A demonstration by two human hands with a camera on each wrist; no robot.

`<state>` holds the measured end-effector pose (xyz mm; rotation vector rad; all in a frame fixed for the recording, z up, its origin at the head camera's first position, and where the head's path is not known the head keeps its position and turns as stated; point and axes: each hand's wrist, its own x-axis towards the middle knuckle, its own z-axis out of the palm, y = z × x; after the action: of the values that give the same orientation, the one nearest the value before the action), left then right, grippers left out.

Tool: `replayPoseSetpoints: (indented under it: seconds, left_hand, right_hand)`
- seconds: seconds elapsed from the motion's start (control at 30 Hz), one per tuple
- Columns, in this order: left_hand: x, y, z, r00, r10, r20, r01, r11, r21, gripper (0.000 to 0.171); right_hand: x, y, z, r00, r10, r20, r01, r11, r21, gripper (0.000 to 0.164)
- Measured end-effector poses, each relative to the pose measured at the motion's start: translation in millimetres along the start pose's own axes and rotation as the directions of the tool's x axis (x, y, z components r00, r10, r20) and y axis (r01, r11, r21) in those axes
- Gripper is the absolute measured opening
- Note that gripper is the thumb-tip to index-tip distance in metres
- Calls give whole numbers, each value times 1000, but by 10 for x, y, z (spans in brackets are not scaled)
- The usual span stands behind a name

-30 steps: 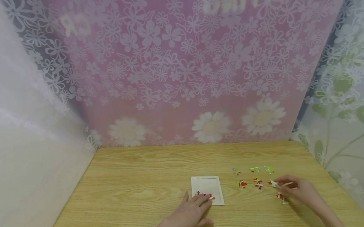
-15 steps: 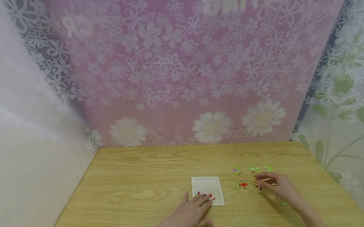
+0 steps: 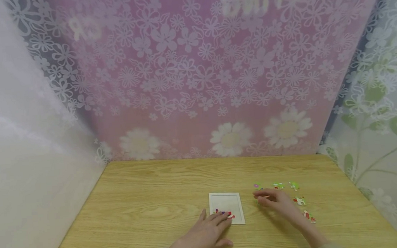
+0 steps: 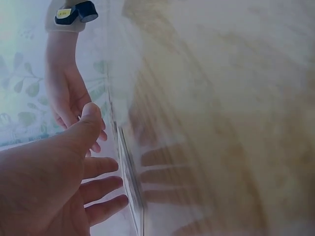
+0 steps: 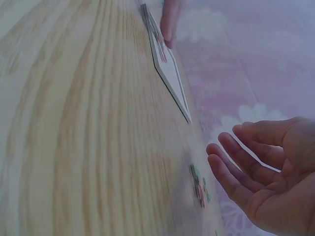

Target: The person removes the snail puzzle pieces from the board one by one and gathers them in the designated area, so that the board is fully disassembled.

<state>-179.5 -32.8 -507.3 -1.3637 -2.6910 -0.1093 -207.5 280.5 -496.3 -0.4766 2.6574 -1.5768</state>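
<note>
My left hand (image 3: pixel 205 234) lies with outstretched fingers over the lower part of a white puzzle frame (image 3: pixel 237 202). A few purple and red puzzle pieces (image 3: pixel 223 213) show in that frame, partly covered by the fingers. To the right, my right hand (image 3: pixel 278 203) hovers above loose puzzle pieces and hides some of them. In the right wrist view its relaxed fingers (image 5: pixel 229 169) hold nothing, with a red and green puzzle piece (image 5: pixel 198 187) on the table below. The left wrist view shows the left fingertips (image 4: pixel 120 200) at the edge of the frame (image 4: pixel 129 182).
Loose puzzle pieces lie farther back, one with a pink flower (image 3: pixel 256 186), others green (image 3: pixel 278 186). A whitish piece (image 3: pixel 300 201) and a red one (image 3: pixel 309 217) lie to the right. The wooden table (image 3: pixel 148 198) meets a pink floral backdrop (image 3: pixel 181 82).
My right hand has moved left across the loose pieces, from the rightmost ones towards the frame, uncovering the right-hand pieces. The left hand and the frame have stayed in place.
</note>
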Motion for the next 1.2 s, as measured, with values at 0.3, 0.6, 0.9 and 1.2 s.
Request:
replayPoseSetpoints:
  seconds: [0.3,0.6,0.9,1.2]
  left_hand:
    - [-65,-129,-52,999,-40,10,40,999,20,66]
    - [-212,-196,-105,997,-40,66,43,998,-37,69]
    - [-238,-188,-59,993,-49,104,57,996,-69,73]
    - [-235,-149,-79,992,-62,114,69,996,-56,75]
  right_hand:
    - [183,-112,262,1000,-14,-2,14,1000,3,31]
    - [277,-187,456,998,-46,42,48,998,-32,28]
    - [314,-295,588,994,-49,94,59,992,-112,26]
    - [305,-320,669,983,20,180,15,981,-192,25]
